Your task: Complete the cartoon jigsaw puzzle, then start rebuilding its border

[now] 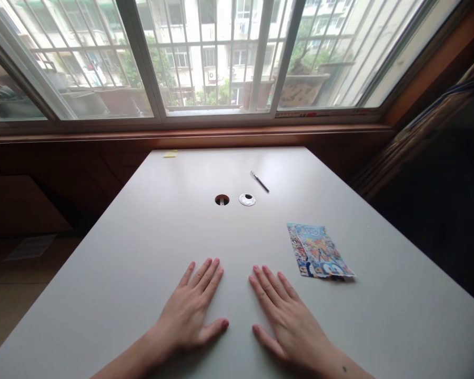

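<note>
Palm down on the white table (142, 252), my left hand (193, 308) lies flat with its fingers stretched forward and holds nothing. My right hand (282, 316) rests flat too, a short gap to the right, thumb spread toward the left one. Just beyond the right hand, on its right side, lie colourful printed sheets (321, 250), partly overlapping, with one corner curled. Farther off is a dark pen (259, 181) with a clear end, lying at a slant.
A round cable hole (222, 200) opens in the tabletop, and its loose silver cover (247, 199) lies beside it. Yellow sticky paper (171, 153) is at the far left edge. Behind the table stands a barred window (217, 113); a dark curtain (434, 126) hangs at right.
</note>
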Action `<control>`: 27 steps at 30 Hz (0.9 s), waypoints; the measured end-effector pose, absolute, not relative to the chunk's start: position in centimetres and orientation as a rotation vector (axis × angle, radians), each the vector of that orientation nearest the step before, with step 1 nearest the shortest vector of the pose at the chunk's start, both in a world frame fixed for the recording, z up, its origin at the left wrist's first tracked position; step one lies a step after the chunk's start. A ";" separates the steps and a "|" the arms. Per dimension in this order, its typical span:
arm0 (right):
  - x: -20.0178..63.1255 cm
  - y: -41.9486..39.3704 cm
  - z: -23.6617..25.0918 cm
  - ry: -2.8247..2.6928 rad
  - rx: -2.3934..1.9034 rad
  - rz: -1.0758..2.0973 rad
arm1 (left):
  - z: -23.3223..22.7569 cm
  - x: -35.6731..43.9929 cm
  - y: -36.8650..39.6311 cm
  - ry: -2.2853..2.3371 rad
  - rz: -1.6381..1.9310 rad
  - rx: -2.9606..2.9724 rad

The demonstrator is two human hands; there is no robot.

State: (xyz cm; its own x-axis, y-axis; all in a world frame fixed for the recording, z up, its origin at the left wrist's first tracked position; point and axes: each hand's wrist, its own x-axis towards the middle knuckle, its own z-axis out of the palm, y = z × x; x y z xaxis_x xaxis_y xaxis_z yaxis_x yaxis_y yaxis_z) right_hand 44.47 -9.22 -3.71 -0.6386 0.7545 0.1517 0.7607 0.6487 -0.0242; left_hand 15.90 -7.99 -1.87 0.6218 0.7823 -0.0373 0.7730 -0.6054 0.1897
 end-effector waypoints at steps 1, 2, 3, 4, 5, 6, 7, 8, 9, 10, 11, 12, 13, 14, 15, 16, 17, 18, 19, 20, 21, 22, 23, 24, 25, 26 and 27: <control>44.4 -9.3 -3.7 -2.717 -1.257 -0.058 | -1.8 15.9 -8.0 1.287 0.080 2.661; 44.4 -9.3 -3.7 -2.718 -1.258 -0.051 | -1.8 15.9 -8.0 1.286 0.087 2.665; 44.4 -9.3 -3.7 -2.717 -1.258 -0.045 | -1.8 15.9 -8.0 1.288 0.098 2.669; 44.4 -9.3 -3.8 -2.716 -1.259 -0.039 | -1.9 15.8 -8.0 1.289 0.110 2.672; 44.4 -9.3 -3.8 -2.715 -1.258 -0.035 | -1.9 15.8 -8.0 1.290 0.124 2.673; 44.4 -9.3 -3.8 -2.714 -1.258 -0.032 | -1.9 15.8 -8.0 1.289 0.136 2.674; 44.5 -9.3 -3.8 -2.712 -1.257 -0.033 | -2.0 15.9 -8.0 1.285 0.147 2.675; 44.5 -9.3 -3.8 -2.710 -1.257 -0.035 | -2.0 15.9 -8.0 1.280 0.161 2.675; 44.5 -9.3 -3.8 -2.709 -1.257 -0.038 | -2.1 15.9 -8.0 1.274 0.173 2.674; 44.5 -9.2 -3.8 -2.707 -1.258 -0.038 | -2.1 15.9 -8.0 1.269 0.185 2.674; 44.5 -9.2 -3.8 -2.706 -1.259 -0.035 | -2.1 15.9 -8.0 1.266 0.196 2.672; 44.5 -9.2 -3.8 -2.705 -1.259 -0.026 | -2.2 15.9 -7.9 1.264 0.205 2.671; 44.5 -9.1 -3.9 -2.704 -1.259 -0.010 | -2.2 15.9 -7.9 1.264 0.211 2.670; 44.5 -9.1 -3.9 -2.704 -1.261 0.011 | -2.1 15.8 -7.9 1.262 0.218 2.671; 44.5 -9.1 -3.8 -2.702 -1.261 0.034 | -2.1 15.8 -7.8 1.255 0.229 2.674; 44.5 -9.2 -3.7 -2.699 -1.255 0.060 | -2.0 15.9 -7.8 1.243 0.249 2.677; 44.6 -9.2 -3.4 -2.699 -1.240 0.092 | -1.8 15.9 -7.9 1.225 0.280 2.678; 44.7 -9.3 -2.9 -2.703 -1.213 0.136 | -1.5 16.0 -7.9 1.202 0.328 2.674; 44.9 -9.3 -2.3 -2.706 -1.179 0.192 | -1.2 16.0 -8.0 1.172 0.387 2.659; 45.2 -9.2 -1.7 -2.700 -1.145 0.261 | -0.9 16.1 -8.1 1.130 0.456 2.634; 45.8 -8.9 -1.0 -2.676 -1.125 0.341 | -0.5 16.2 -8.3 1.074 0.524 2.605; 46.5 -8.5 -0.3 -2.613 -1.134 0.398 | -0.1 16.2 -8.5 1.014 0.581 2.575; 47.5 -7.9 0.2 -2.478 -1.204 0.395 | 0.3 16.2 -8.7 0.953 0.619 2.554; 48.6 -7.1 0.5 -2.326 -1.294 0.346 | 0.7 16.2 -8.9 0.892 0.632 2.543; 49.8 -6.1 0.6 -2.195 -1.386 0.241 | 1.1 16.1 -9.2 0.841 0.620 2.540; 51.2 -5.1 0.4 -2.105 -1.490 0.111 | 1.5 16.0 -9.4 0.802 0.590 2.540; 52.5 -4.1 0.0 -2.081 -1.595 -0.006 | 1.8 16.0 -9.6 0.775 0.548 2.540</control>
